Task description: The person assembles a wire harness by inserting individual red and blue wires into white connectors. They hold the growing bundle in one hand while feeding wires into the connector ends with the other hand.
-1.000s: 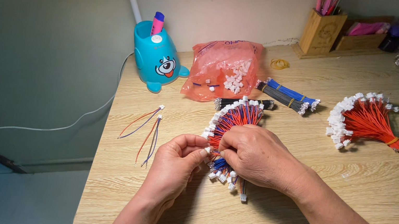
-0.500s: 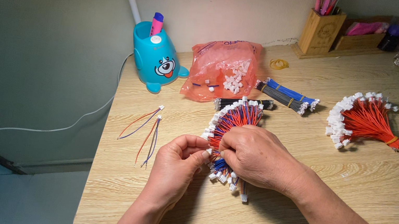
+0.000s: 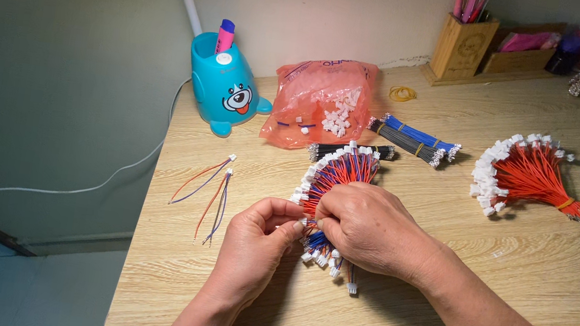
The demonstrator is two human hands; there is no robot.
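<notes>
A: What is sitting on the wooden bench (image 3: 530,299), biggest things first?

B: An orange plastic bag (image 3: 319,98) of white connectors is lying toward the back edge, beside a blue animal-shaped pen pot (image 3: 228,89). A fanned bundle of red wires (image 3: 533,176) is resting near the right edge. The fan of red and blue wires (image 3: 338,174) being handled is lying mid-bench.

A: And the hands?

B: The right hand (image 3: 372,229) is closing over the fan, pressing it down. The left hand (image 3: 259,239) is pinching at the white connector ends; I cannot tell whether it is holding just one lead.

A: The smaller bits?

B: Three loose wire leads (image 3: 212,194) are lying near the left edge.

A: Any advice for the sorting?

B: I'd judge that keeping the fan pinned flat while drawing one connector straight out avoids tangling.
</notes>
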